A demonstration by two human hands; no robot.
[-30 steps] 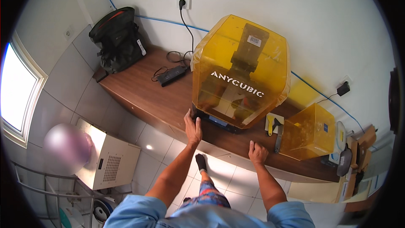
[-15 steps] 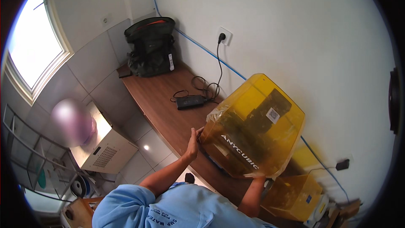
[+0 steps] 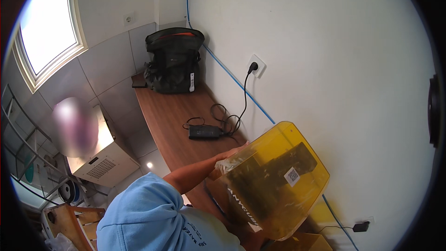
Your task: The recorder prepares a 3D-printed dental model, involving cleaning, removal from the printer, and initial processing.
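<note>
The yellow translucent cover, judged light, rigid and slippery, is gripped at its rim by the left hand; the right hand is hidden.

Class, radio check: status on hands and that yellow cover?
Left hand gripping yellow cover. Right hand hidden behind it. Power adapter on desk nearby.

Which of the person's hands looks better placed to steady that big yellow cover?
Probably the left. The left hand shows pressed against the near edge of the yellow cover above the wooden bench. The right hand is hidden behind the cover and shoulder, so its grip cannot be judged.
</note>
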